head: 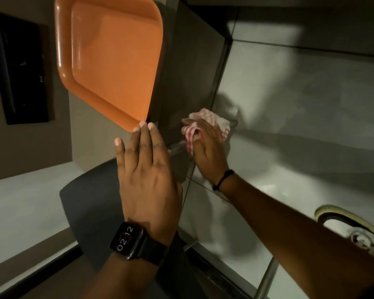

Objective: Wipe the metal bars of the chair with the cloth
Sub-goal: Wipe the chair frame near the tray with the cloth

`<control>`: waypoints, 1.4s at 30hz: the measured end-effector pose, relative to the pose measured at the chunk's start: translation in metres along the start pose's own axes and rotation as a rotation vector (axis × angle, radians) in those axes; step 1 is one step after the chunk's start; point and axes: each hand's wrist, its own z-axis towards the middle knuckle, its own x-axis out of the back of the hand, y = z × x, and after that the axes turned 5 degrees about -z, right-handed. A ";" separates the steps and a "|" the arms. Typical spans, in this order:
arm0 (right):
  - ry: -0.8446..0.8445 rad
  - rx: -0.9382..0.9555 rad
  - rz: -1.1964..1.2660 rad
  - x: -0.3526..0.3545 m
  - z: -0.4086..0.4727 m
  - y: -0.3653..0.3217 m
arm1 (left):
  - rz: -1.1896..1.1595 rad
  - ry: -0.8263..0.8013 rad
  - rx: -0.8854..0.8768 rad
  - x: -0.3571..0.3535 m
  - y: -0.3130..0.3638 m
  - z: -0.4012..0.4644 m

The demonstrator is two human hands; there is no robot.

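Note:
My right hand (209, 145) grips a red-and-white checked cloth (212, 120) and presses it around a metal bar (177, 147) of the chair, low near the floor. Only a short shiny stretch of that bar shows left of the cloth. My left hand (147, 169) is flat with fingers spread, its fingertips touching the edge of the chair's orange seat shell (108, 59). A dark grey chair part (91, 203) lies under my left wrist, which wears a smartwatch. Another metal leg (266, 279) runs down at the bottom right.
The floor is pale glossy tile (300, 93) with dark grout lines. A dark cabinet side (188, 67) stands right behind the chair. A white sneaker (354, 229) sits at the right edge. A dark framed panel (20, 72) is on the wall at left.

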 end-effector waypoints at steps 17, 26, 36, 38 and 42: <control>-0.004 -0.154 -0.027 0.006 0.010 0.006 | 0.043 0.006 0.000 -0.005 -0.001 0.000; 0.053 -0.022 -0.021 -0.008 -0.024 -0.050 | 0.004 -0.014 0.008 0.000 0.002 0.002; 0.115 -0.443 0.336 0.016 0.032 0.014 | -0.070 0.105 0.022 -0.016 -0.005 -0.004; 0.113 -0.422 0.357 0.008 0.009 -0.018 | -0.101 0.092 0.027 -0.013 -0.002 -0.003; 0.001 -0.522 0.575 0.030 -0.024 -0.098 | -0.384 0.077 0.079 0.005 -0.003 0.001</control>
